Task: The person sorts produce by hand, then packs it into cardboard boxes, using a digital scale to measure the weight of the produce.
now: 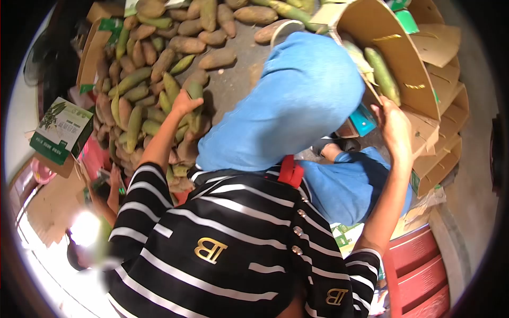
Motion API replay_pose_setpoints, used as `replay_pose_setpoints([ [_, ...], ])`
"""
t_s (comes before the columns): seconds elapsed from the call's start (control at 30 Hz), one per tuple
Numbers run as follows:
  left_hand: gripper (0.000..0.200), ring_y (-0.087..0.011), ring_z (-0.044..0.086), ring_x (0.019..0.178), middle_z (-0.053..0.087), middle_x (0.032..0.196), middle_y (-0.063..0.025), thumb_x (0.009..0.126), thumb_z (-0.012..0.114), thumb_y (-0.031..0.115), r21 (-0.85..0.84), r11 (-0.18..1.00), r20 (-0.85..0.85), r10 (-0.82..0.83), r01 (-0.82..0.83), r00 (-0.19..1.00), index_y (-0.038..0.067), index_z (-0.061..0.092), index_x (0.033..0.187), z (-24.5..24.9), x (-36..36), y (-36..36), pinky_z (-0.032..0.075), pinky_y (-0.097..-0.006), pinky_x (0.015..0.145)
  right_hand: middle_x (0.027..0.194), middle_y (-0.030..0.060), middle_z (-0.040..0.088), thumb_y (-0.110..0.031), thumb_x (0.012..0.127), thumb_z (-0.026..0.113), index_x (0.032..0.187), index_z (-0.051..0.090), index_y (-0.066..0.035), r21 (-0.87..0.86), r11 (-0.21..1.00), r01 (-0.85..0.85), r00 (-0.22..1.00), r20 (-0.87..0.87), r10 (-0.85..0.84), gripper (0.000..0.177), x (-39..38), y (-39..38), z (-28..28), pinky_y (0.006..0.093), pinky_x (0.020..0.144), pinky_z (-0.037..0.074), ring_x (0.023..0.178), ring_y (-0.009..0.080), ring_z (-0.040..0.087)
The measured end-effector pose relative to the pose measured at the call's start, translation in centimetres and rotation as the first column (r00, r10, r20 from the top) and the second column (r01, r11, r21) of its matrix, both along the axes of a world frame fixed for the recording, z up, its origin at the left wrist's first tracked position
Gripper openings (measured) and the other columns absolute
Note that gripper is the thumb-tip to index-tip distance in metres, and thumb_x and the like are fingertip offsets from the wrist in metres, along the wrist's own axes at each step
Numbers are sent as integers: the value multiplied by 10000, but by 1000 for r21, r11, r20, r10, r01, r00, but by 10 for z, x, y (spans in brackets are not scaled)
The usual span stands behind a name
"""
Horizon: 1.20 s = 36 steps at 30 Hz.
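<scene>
My left hand (183,103) is closed around a greenish, elongated gourd-like vegetable (194,89) at the edge of a large pile. Long brown and green vegetables (134,79) of the same shape lie heaped on the floor around it. On the right, my right hand (395,127) grips the near edge of an open cardboard box (408,61), fingertips over the rim and thumb outside. Inside the box, a long green vegetable (380,74) lies with its lower end close to my right fingers, beside a paler one (361,62).
More cardboard boxes (448,119) are stacked at the right, with a red plastic crate (419,270) below them. A printed white-and-green box (61,130) stands at the left. Another person's arm (103,199) reaches in at the lower left. My bent knee (323,79) lies between my hands.
</scene>
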<state>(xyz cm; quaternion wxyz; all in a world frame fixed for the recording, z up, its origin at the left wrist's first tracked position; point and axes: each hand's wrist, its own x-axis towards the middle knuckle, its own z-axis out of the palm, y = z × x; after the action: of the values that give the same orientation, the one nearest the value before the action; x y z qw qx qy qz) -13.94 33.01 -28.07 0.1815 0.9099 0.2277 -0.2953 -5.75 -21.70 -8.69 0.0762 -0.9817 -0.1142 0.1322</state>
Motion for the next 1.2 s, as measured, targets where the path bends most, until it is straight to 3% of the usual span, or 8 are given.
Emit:
replay_pose_setpoints([
  [0.13, 534, -228, 592, 859, 603, 946, -164, 664, 736, 256, -306, 941, 599, 71, 146, 798, -30, 483, 1037, 90, 104, -98, 471, -339, 761, 915, 177, 617, -217, 837, 570, 997, 576, -42, 22, 1000, 14, 1000, 18, -15, 237, -2, -5, -2, 411, 715, 475, 851, 339, 597],
  [0.33, 366, -123, 556, 814, 586, 902, -42, 772, 705, 216, -534, 582, 844, 419, 614, 336, 4, 511, 998, 250, 194, -228, 465, -274, 736, 891, 175, 607, -246, 851, 547, 982, 570, -41, 34, 999, 26, 1000, -10, -26, 244, -1, -4, 1, 431, 699, 466, 836, 348, 588],
  [0.4, 380, -136, 575, 855, 596, 953, -92, 766, 681, 119, -688, 254, 674, 573, 680, 467, -17, 525, 1084, 280, 193, -273, 468, -262, 761, 891, 176, 607, -248, 852, 546, 980, 567, -43, 17, 1000, 22, 999, -44, -21, 243, -1, -5, -1, 432, 699, 465, 836, 349, 587],
  [0.57, 280, -94, 553, 843, 588, 902, -43, 820, 634, 93, -892, -4, 424, 336, 451, 841, 24, 516, 1064, 276, 183, -312, 462, -227, 707, 861, 181, 611, -242, 845, 552, 907, 560, -42, -26, 1000, 9, 999, -31, -9, 209, -1, -3, 2, 435, 689, 472, 817, 340, 599],
  [0.7, 244, -163, 581, 858, 588, 932, -74, 824, 626, 137, -784, 460, 567, 260, 416, 782, 19, 514, 1006, 206, 186, -234, 470, -283, 736, 859, 179, 615, -230, 849, 551, 911, 563, -43, 25, 1000, -13, 999, 39, 12, 197, -2, -6, -4, 445, 684, 469, 816, 341, 600],
  [0.8, 406, -179, 575, 800, 606, 907, -115, 833, 612, 349, -308, 861, 617, -142, 404, 774, -6, 554, 1020, 150, 158, -145, 453, -304, 735, 847, 190, 610, -220, 862, 536, 946, 568, -60, -31, 999, -18, 989, -150, 14, 184, 1, 5, 13, 448, 686, 460, 819, 356, 593],
  [0.97, 548, -349, 503, 1074, 513, 1172, -201, 750, 624, 324, 314, 858, -81, -401, 406, 912, 49, 454, 1192, 25, 57, -6, 429, -432, 875, 842, 207, 605, -224, 859, 547, 987, 572, -44, 34, 999, 8, 1000, -10, -8, 221, -2, 4, 4, 437, 682, 463, 803, 369, 591],
  [1.2, 635, -329, 496, 1110, 500, 1205, -183, 654, 710, 316, 204, 958, -467, -87, 203, 880, 50, 453, 1170, -26, -82, 71, 440, -421, 885, 920, 205, 615, -206, 847, 586, 1021, 575, -18, 36, 997, 63, 995, -83, -60, 257, -1, 3, -1, 411, 730, 471, 856, 357, 597],
])
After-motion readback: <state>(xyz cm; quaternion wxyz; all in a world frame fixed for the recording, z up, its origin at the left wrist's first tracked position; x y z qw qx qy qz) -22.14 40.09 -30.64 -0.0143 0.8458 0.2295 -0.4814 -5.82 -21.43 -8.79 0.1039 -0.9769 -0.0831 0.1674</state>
